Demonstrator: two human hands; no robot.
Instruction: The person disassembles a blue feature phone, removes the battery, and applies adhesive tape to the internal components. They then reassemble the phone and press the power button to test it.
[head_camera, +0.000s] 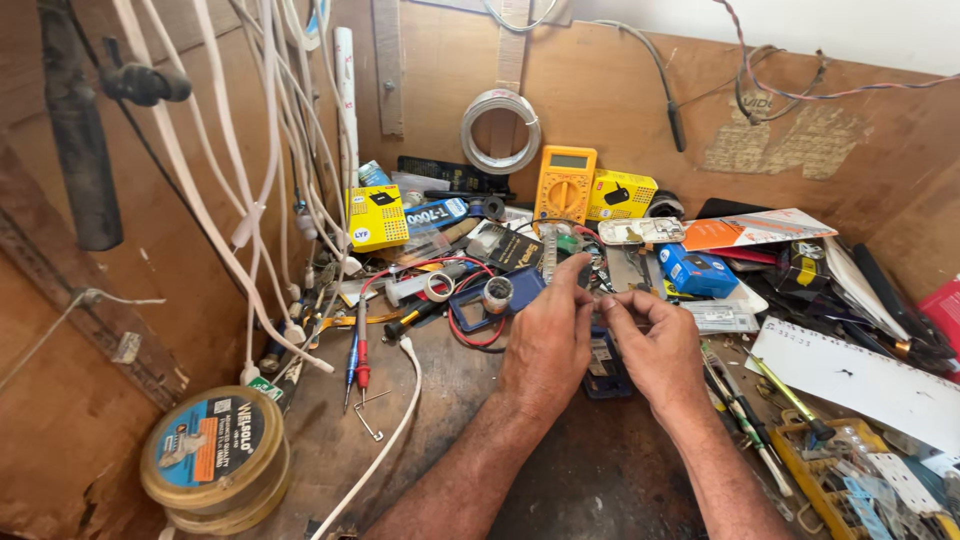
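A small, thin part (598, 297), too small to identify, is pinched between both hands above the middle of a cluttered wooden table (420, 440). The left hand (548, 340) closes its fingers on one end, and the right hand (655, 345) closes its fingers on the other; the fingertips nearly meet. Just beneath them lies a small dark blue device (603, 365). Behind stand a yellow multimeter (565, 185) and a coil of wire (500, 130) on the back wall. Far left, near the table edge, sit stacked round tins (215, 460).
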